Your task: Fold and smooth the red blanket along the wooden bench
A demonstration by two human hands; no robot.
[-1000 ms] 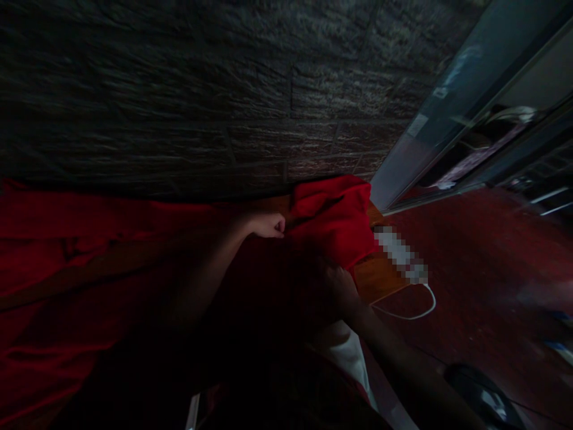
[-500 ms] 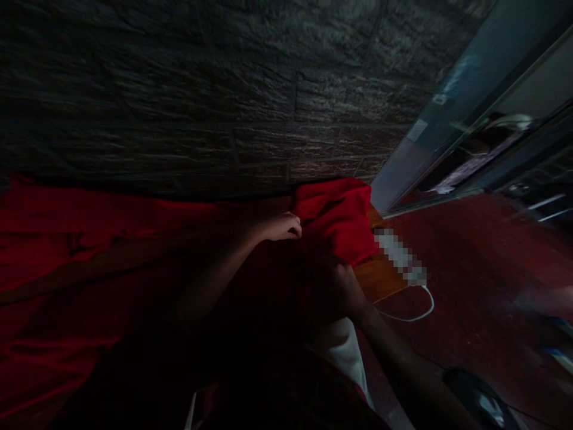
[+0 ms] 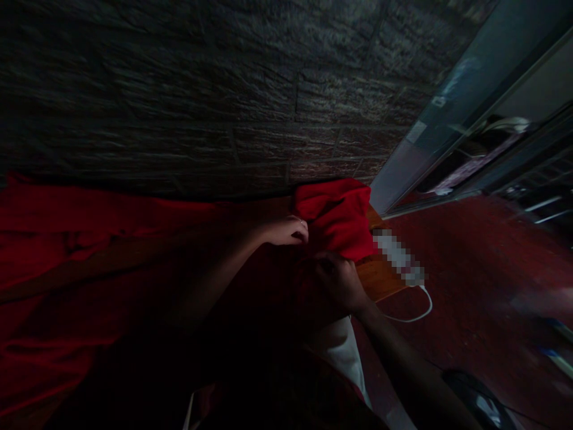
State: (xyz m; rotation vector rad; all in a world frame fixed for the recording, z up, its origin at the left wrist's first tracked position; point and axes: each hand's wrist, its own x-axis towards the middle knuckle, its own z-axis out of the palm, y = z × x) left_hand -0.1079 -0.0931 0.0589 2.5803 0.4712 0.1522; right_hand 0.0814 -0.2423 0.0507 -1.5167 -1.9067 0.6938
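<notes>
A bunched red cloth (image 3: 338, 218) lies at the right end of a wooden surface, its near part lost in dark shadow. By its left edge is my left hand (image 3: 287, 230), fingers curled in and a ring on one finger. Whatever those fingers pinch is too dark to see. Lower and to the right, my right hand (image 3: 344, 279) is closed at the near edge of the cloth, thumb and fingers bent together. Shadow hides its fingertips, so what lies between them does not show. The two hands are a short way apart.
More red fabric (image 3: 89, 206) spreads along the left. A dark brick wall (image 3: 250, 107) stands behind. At right, a blurred-out pale object (image 3: 399, 258) with a white cord (image 3: 430, 304) rests by the wooden edge (image 3: 385, 280); beyond are a red floor (image 3: 474, 269) and a door frame (image 3: 403, 161).
My left hand has shifted slightly right and down. My right hand has turned and lifted a little, so its curled thumb and fingers show more clearly. The red cloth has barely moved.
</notes>
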